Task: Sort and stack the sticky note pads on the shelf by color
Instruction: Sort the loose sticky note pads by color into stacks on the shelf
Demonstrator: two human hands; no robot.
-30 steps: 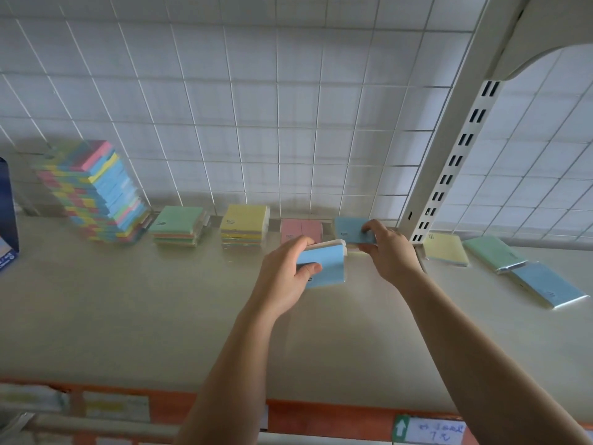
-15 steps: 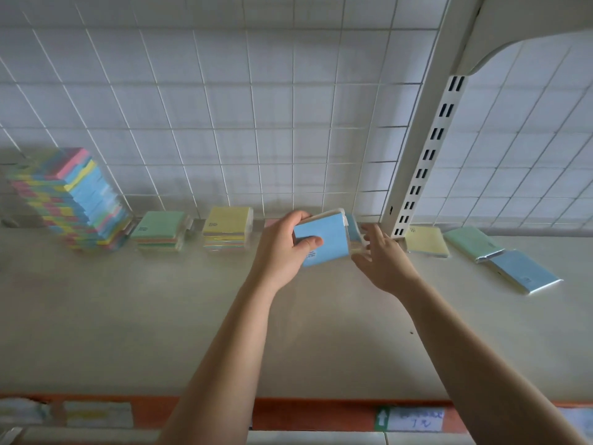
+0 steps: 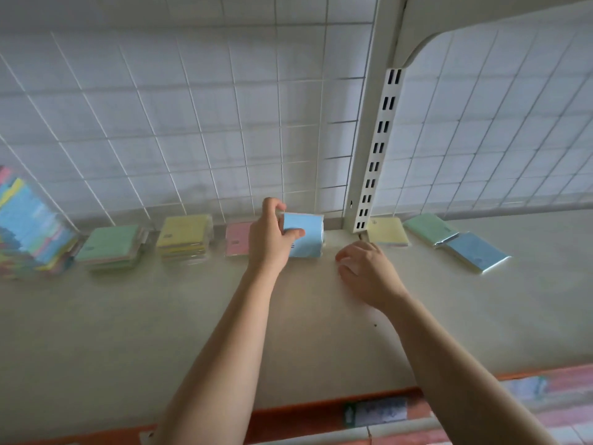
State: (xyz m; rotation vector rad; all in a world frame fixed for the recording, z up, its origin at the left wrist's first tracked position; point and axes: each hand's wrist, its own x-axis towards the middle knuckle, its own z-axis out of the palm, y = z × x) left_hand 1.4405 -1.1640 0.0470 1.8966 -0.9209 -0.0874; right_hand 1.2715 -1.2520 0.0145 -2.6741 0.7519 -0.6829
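A pale shelf [image 3: 160, 332] with an orange front lip runs back to a wire grid panel [image 3: 192, 123]. Nearest, the right grip [image 3: 369, 271] rests on the shelf, fingers loosely curled, holding nothing. Behind it to the left, the left grip [image 3: 271, 242] pinches a blue sticky note pad [image 3: 306, 232], tilted face-up beside the pink stack [image 3: 237, 239]. The loose blue pad [image 3: 475, 252] likely comes next. It lies flat beyond the post [image 3: 372, 155], nearer the right grip, long axis running back-left to front-right.

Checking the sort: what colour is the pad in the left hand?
Light blue sticky note pad, head view.
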